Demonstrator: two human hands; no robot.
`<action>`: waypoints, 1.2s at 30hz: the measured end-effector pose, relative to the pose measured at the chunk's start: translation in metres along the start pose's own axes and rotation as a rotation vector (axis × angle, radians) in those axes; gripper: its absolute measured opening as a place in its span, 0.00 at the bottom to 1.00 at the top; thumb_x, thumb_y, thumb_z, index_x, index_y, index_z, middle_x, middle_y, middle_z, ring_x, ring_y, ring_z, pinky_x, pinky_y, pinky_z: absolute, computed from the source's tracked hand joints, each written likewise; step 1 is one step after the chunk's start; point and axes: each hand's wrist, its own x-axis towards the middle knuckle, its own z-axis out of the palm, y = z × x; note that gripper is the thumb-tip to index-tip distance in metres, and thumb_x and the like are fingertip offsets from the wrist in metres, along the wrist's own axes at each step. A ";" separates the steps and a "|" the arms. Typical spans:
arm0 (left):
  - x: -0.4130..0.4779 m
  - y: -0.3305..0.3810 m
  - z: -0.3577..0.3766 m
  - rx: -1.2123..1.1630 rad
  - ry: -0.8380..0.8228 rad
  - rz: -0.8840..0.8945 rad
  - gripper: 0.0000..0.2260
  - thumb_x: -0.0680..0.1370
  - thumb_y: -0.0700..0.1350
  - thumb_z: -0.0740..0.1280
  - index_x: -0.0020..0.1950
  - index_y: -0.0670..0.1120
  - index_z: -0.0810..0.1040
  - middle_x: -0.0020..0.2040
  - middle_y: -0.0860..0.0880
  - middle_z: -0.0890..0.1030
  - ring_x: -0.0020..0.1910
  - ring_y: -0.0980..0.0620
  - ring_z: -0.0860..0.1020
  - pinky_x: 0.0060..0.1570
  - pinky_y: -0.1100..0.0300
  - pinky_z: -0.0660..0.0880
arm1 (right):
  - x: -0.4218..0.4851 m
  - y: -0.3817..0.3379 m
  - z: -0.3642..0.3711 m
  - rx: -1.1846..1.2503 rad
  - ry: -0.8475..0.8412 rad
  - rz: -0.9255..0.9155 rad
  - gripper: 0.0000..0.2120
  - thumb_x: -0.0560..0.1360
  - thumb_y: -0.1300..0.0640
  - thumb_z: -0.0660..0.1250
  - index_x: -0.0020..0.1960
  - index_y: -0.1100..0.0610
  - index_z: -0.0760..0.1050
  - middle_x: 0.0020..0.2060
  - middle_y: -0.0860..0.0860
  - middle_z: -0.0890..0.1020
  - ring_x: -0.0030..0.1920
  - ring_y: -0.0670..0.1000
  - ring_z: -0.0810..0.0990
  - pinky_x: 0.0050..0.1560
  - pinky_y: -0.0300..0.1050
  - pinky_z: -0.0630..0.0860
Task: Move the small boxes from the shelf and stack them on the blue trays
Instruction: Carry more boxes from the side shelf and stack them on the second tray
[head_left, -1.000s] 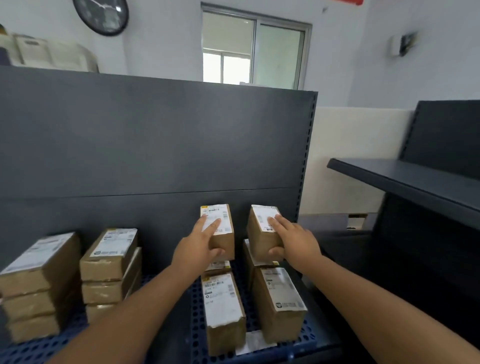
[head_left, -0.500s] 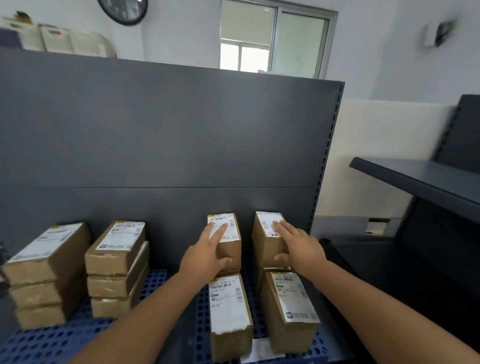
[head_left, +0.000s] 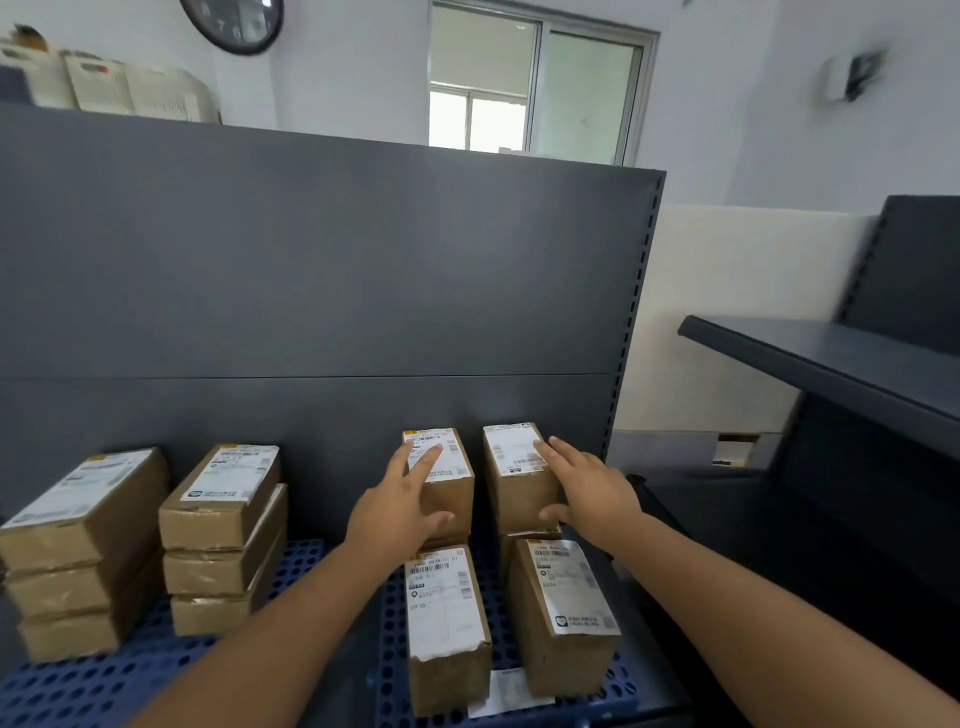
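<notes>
Two small brown boxes with white labels sit side by side at the back of the right blue tray (head_left: 390, 660), each on top of another box. My left hand (head_left: 397, 512) grips the left box (head_left: 451, 493), fingers on its label and thumb on its front face. My right hand (head_left: 592, 488) holds the right box (head_left: 511, 480) the same way. Two more boxes, one (head_left: 448, 623) beside the other (head_left: 563, 616), lie in front on the same tray. The left blue tray (head_left: 130, 670) carries two stacks of three boxes, one (head_left: 221, 535) to the right of the other (head_left: 78, 551).
A dark grey back panel (head_left: 322, 291) stands right behind the trays. A dark shelf (head_left: 831, 364) juts out at the right, higher than the trays. A loose white label (head_left: 511, 693) lies at the right tray's front edge.
Both hands have lowered their boxes slightly onto the back boxes and still hold them. The view has shifted a little, so the scene sits further right in the frame.
</notes>
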 end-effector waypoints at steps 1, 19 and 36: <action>0.000 0.000 -0.001 0.004 0.003 0.003 0.40 0.71 0.66 0.67 0.77 0.63 0.49 0.80 0.54 0.49 0.52 0.50 0.79 0.50 0.55 0.77 | -0.001 0.001 -0.001 -0.003 0.004 -0.003 0.46 0.72 0.40 0.70 0.78 0.41 0.44 0.79 0.44 0.52 0.75 0.55 0.61 0.67 0.58 0.68; -0.020 0.010 -0.014 0.073 0.148 0.095 0.38 0.71 0.68 0.67 0.77 0.59 0.57 0.78 0.48 0.58 0.77 0.43 0.54 0.72 0.46 0.60 | -0.028 -0.002 -0.010 -0.029 0.066 0.003 0.45 0.72 0.40 0.70 0.78 0.40 0.45 0.79 0.45 0.54 0.72 0.55 0.65 0.62 0.56 0.73; -0.041 0.169 0.012 0.027 0.121 0.523 0.39 0.70 0.70 0.64 0.78 0.58 0.57 0.77 0.48 0.62 0.76 0.44 0.58 0.73 0.46 0.59 | -0.200 0.093 -0.050 -0.053 0.101 0.391 0.43 0.73 0.41 0.70 0.78 0.43 0.47 0.78 0.47 0.56 0.76 0.54 0.58 0.69 0.56 0.65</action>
